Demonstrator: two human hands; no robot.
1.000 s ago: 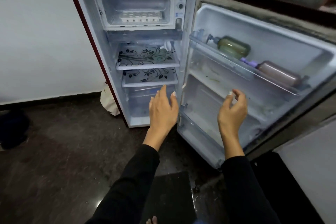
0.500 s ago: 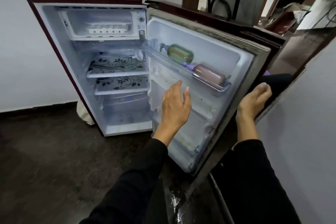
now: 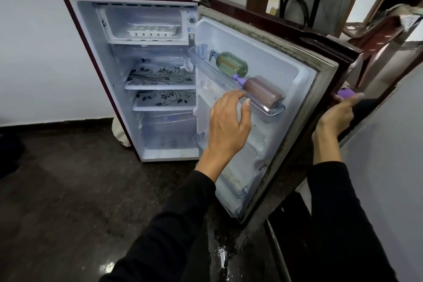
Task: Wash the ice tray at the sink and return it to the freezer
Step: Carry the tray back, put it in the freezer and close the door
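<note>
Nearest the camera, two black sleeves (image 3: 174,231) reach forward over a dark, glossy floor (image 3: 57,201) with a wet patch close by.

The left hand (image 3: 229,126) hovers in front of the inner side of the open fridge door (image 3: 274,71), fingers spread apart and loosely curved, holding nothing; its fingertips lie just beside the clear door shelf (image 3: 272,111). Whether they touch the shelf cannot be told.

To the right, the right hand (image 3: 336,117) is wrapped around the outer edge of the door, thumb on the near side and fingers behind, clamped on that edge. A small purple object (image 3: 346,93) shows just above this hand; what it is cannot be made out.

On the door shelf lie two bottles on their sides: a brown bottle (image 3: 263,94) with a purple cap, nearer, and a green bottle (image 3: 232,64) farther back.

Beyond, the small maroon fridge (image 3: 91,53) stands open against a white wall (image 3: 29,41). Two shelves with a black floral pattern (image 3: 160,75) sit in its middle, with a clear drawer (image 3: 169,128) below.

Farthest in, at the top, the white ice tray (image 3: 152,30) rests inside the freezer compartment (image 3: 142,23), well apart from both hands.
</note>
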